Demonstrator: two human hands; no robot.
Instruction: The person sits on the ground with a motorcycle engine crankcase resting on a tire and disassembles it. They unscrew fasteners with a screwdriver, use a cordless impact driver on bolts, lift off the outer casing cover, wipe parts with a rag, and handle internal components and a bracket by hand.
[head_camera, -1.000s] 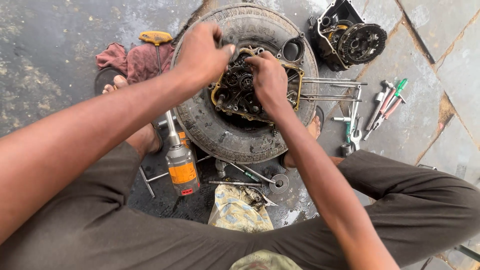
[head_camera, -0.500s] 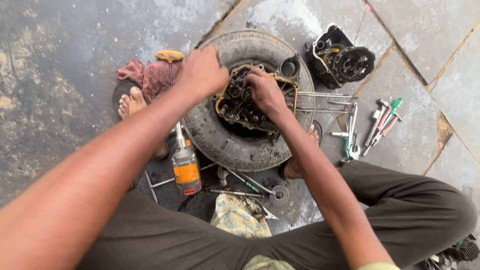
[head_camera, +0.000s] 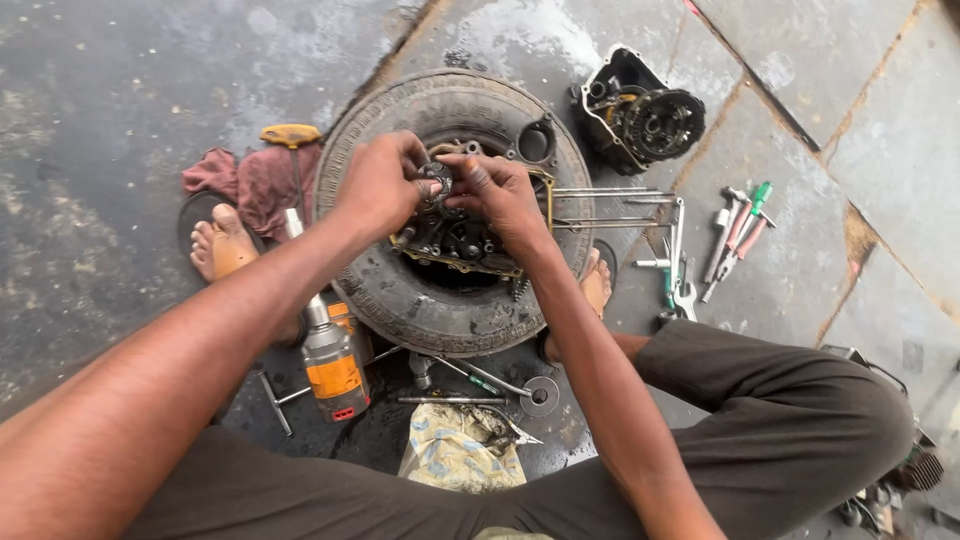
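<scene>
Moved: both hands have drawn together over the engine case (head_camera: 455, 240), no longer spread across it.
Left hand (head_camera: 380, 185): pinching a small gear (head_camera: 436, 178).
Right hand (head_camera: 500, 195): fingertips pinching the same gear.
Engine case: resting in the tyre (head_camera: 400, 290).
Near: bottle (head_camera: 333, 365), rag (head_camera: 255, 180), wrenches (head_camera: 680, 255) on floor.

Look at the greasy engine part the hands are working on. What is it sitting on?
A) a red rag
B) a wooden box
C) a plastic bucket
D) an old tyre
D: the engine part lies in the middle of an old tyre flat on the floor, with the left hand and right hand meeting over it.
</scene>
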